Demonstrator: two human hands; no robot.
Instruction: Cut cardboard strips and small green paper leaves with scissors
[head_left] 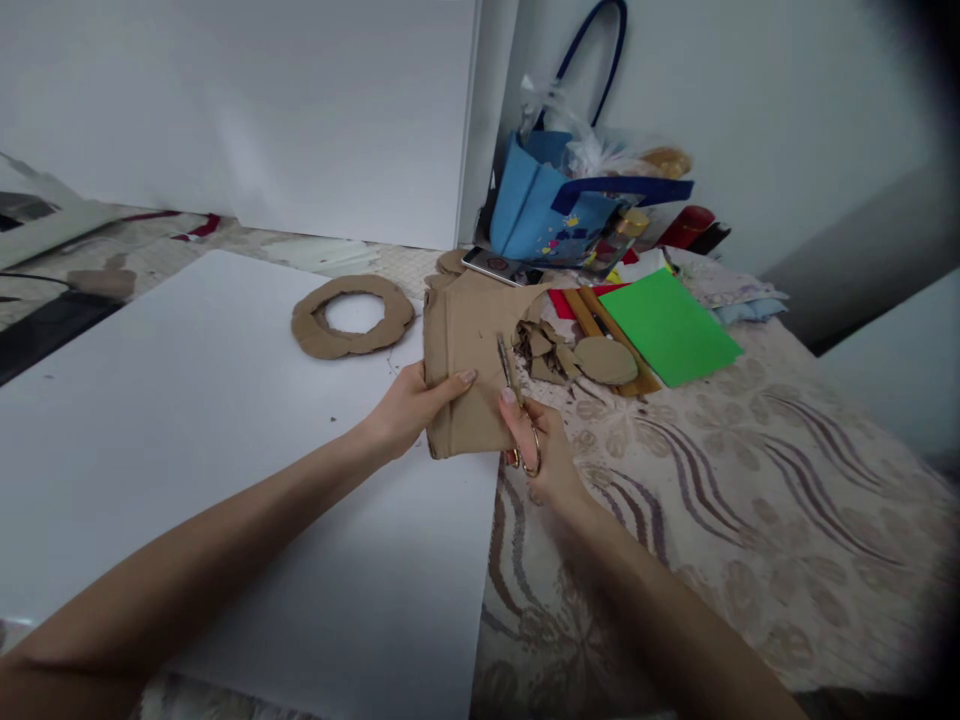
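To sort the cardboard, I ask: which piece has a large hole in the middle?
The ring on the white board. The sheet in the left hand, the oval and the crumpled scraps show no such hole.

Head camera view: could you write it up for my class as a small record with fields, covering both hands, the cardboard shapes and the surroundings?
Left hand: the left hand grips the cardboard sheet by its left side
Right hand: the right hand holds the scissors, blades over the sheet
Ring: cardboard ring, lying on the white board
Other cardboard: torn scraps beside an oval piece
Paper: green sheet, right of the oval
Behind: phone and blue bag
Cover: patterned cloth
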